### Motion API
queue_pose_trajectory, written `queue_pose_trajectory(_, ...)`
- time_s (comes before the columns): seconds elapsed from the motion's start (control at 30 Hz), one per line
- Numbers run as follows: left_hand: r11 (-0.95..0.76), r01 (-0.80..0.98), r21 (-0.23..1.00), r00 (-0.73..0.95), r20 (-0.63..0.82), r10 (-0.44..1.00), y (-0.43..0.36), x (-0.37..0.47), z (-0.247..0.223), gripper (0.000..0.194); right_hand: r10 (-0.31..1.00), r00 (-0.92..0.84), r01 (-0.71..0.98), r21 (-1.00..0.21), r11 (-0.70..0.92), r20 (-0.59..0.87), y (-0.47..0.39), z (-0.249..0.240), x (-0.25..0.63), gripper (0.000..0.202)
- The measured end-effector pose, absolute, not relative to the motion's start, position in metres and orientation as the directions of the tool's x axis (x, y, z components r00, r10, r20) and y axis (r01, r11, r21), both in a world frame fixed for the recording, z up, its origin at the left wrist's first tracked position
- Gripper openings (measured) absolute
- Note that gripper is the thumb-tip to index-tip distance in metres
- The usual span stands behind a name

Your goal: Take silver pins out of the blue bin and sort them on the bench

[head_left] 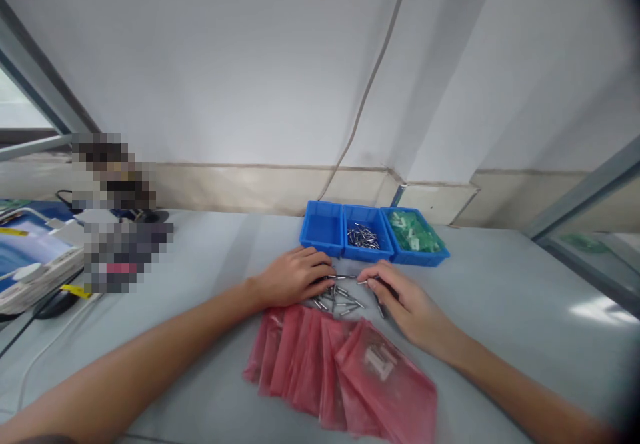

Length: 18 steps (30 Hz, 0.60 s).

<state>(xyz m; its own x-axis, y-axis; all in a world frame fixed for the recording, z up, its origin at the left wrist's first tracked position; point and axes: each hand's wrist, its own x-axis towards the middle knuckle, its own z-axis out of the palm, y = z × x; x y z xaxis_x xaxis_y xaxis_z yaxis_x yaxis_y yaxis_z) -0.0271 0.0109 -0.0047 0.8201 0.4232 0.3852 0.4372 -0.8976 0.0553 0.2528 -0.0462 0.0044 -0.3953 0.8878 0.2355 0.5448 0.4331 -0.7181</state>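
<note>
My left hand (293, 276) lies palm down on the table, its fingers apart over a loose pile of small metal pins (345, 307). One pin reaches from beside its fingertips toward my right hand (400, 297). That right hand is closed in a pinch on a short metal pin (362, 282). A dark, slim object with a metallic end (381, 311) shows under the right fingers; its kind is unclear. Nearest me, several pink plastic bags (310, 364) lie fanned out and overlapping. The topmost bag (400, 397) has a white piece and some pins inside.
Three blue bins stand in a row beyond my hands: a bare left bin (323, 227), a middle bin (367, 255) with metal pins, a right bin (425, 259) with green bags of white pieces. At left are a blurred-out patch, cables (45, 347) and equipment. A wall (250, 64) rises behind.
</note>
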Motion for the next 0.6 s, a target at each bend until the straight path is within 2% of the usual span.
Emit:
queue_pose_trajectory(0.2,-0.899,0.434,0.052,0.818,0.396,0.417,0.011,-0.027,-0.005,0.033,0.924,-0.333,0.547,-0.760,0.353,0.189,-0.047,-0.001,0.255,0.022)
queue_pose_trajectory(0.6,-0.900,0.430,0.072,0.812,0.404,0.421,0.011,-0.027,-0.005,0.033,0.943,-0.238,0.487,-0.811,0.324,0.234,-0.043,-0.008,0.259,0.032)
